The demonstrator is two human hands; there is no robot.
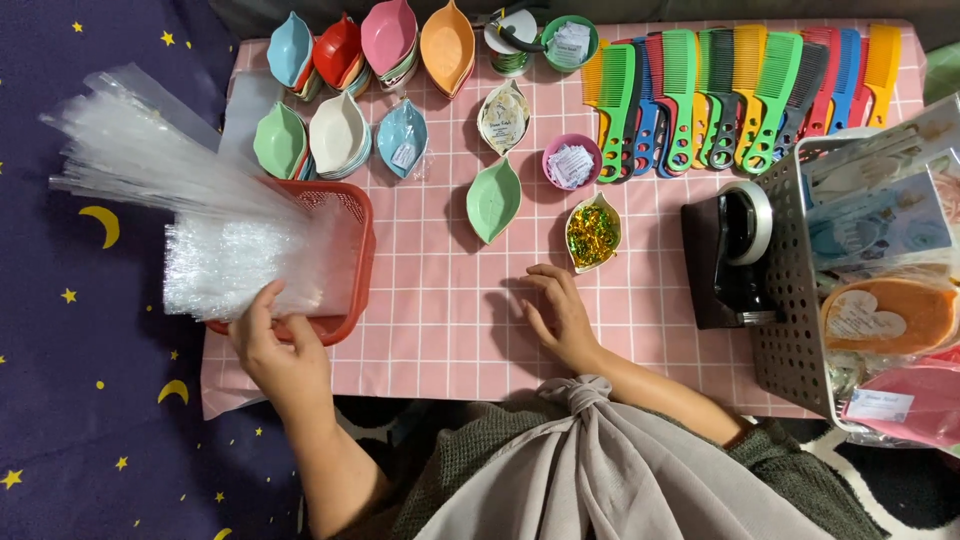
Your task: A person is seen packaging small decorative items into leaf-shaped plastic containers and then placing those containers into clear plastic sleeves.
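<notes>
My left hand (278, 348) reaches into a red plastic basket (352, 262) at the left edge of the table and touches a thick stack of clear plastic bags (215, 262) that fan out over the basket's left side. My right hand (560, 315) rests flat on the pink checked tablecloth (440, 330), fingers spread, holding nothing. Just beyond its fingertips stands a white leaf-shaped dish of gold and green twist ties (592, 235), with a pale green leaf-shaped dish (493, 198) to its left.
Stacks of coloured leaf-shaped dishes (365, 50) line the back left. A row of coloured combs (720, 95) lies at the back right. A black tape dispenser (730, 255) and a grey perforated bin of packages (800, 300) stand at the right.
</notes>
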